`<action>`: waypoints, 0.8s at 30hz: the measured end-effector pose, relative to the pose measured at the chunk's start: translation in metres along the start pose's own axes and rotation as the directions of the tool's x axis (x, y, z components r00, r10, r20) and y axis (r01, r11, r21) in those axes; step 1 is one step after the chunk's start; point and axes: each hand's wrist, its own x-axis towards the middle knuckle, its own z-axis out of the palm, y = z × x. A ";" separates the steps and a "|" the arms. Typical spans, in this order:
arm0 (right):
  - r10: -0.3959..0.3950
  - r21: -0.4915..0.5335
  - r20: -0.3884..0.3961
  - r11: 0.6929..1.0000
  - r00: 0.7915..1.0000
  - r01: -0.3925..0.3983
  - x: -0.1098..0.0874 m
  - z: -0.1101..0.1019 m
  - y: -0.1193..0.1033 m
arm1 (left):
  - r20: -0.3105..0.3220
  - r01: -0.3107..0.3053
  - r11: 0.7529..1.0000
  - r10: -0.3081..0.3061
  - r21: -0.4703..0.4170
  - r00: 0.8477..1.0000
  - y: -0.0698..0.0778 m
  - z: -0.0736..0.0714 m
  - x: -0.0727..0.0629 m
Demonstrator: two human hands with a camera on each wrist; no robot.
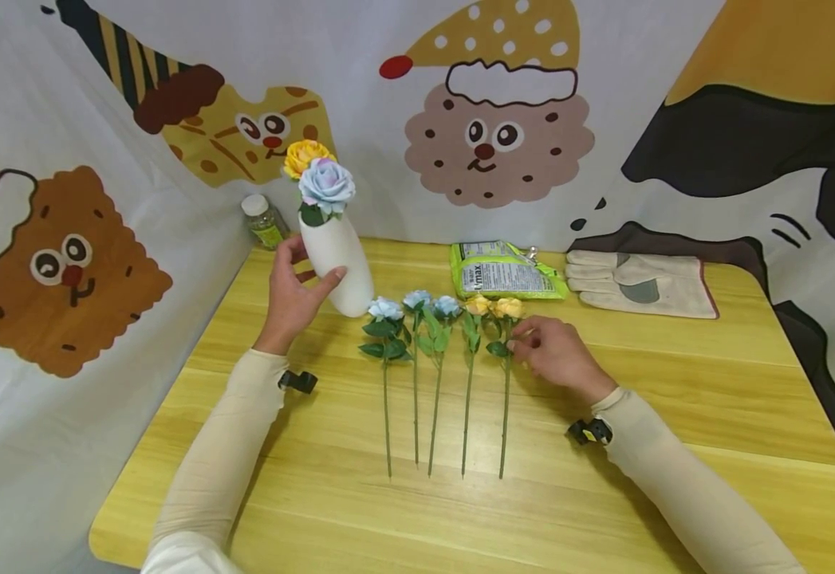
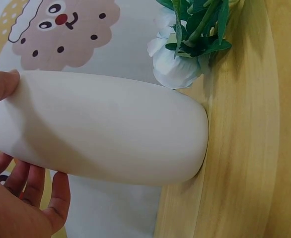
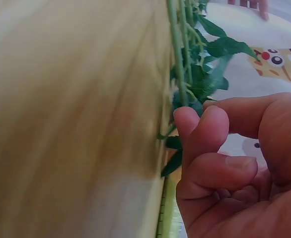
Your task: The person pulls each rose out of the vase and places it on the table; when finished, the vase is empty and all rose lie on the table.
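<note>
One white vase (image 1: 338, 259), stood on a wooden table (image 1: 302, 494) toward its far left part, is gripped by the left hand (image 1: 293, 296), the thumb being laid against one side of the body and the spread fingers against the other; its base is seen at the tabletop in the left wrist view. Two artificial roses are held in its mouth: one yellow bloom (image 1: 306, 158), set behind, and one pale blue bloom (image 1: 327, 186), set in front. Five loose roses are laid in a row to the right of the vase, heads toward the far side, stems toward the person. From left to right are listed: a first blue rose (image 1: 385, 309), its head near the vase base; a second blue rose (image 1: 417, 300); a third blue rose (image 1: 447, 306); an inner yellow rose (image 1: 478, 305); and an outer yellow rose (image 1: 510, 308). The outer yellow rose is pinched at its stem, just below the head, between the thumb and fingertips of the right hand (image 1: 559, 351), the remaining fingers being curled. Along the far edge are placed a white-capped bottle (image 1: 265, 225), behind the vase; a green packet (image 1: 506, 273) with a metal clip (image 1: 531, 253); and a pale work glove (image 1: 643, 285). A cartoon-printed cloth (image 1: 360, 48) is hung behind.
</note>
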 end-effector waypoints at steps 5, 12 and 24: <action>-0.063 -0.019 -0.062 0.998 0.996 0.062 0.000 -0.005 -0.010 | -0.002 -0.005 1.000 0.005 -0.002 1.000 -0.001 0.000 0.001; -0.130 -0.060 -0.132 0.991 0.983 0.123 0.005 -0.007 -0.029 | -0.004 -0.005 1.000 0.005 0.000 1.000 -0.001 -0.001 0.000; -0.241 -0.001 -0.145 0.970 0.960 0.243 0.017 -0.005 -0.073 | -0.005 -0.002 1.000 0.002 -0.010 1.000 0.000 0.001 0.001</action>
